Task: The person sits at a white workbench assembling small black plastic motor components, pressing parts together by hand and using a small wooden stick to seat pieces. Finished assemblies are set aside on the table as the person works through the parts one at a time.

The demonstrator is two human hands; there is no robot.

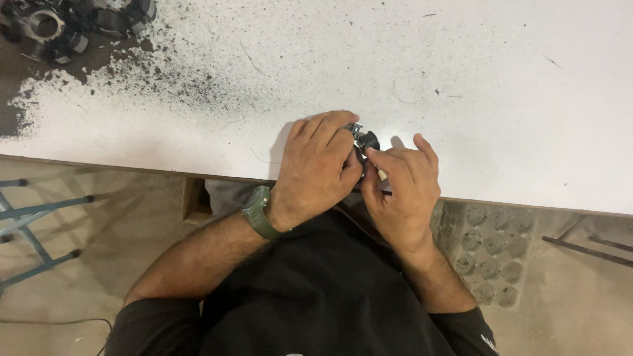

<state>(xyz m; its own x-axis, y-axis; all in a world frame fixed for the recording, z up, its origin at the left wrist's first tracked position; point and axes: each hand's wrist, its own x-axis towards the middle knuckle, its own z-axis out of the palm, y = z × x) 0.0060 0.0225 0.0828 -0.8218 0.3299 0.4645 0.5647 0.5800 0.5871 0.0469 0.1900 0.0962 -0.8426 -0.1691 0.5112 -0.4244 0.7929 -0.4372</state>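
A small dark metal part (364, 140) with a shiny edge sits between my two hands at the near edge of the white table (461, 79). My left hand (318, 168), with a green watch on the wrist, curls over the part from the left and grips it. My right hand (401, 188) pinches it from the right with thumb and forefinger. Most of the part is hidden under my fingers.
A pile of dark round metal parts (59, 26) lies at the table's far left corner, with black grit (151, 72) scattered across the top from there. A blue metal frame (33, 217) stands on the floor at left. A grey tray with round pockets (488, 254) is below the table at right.
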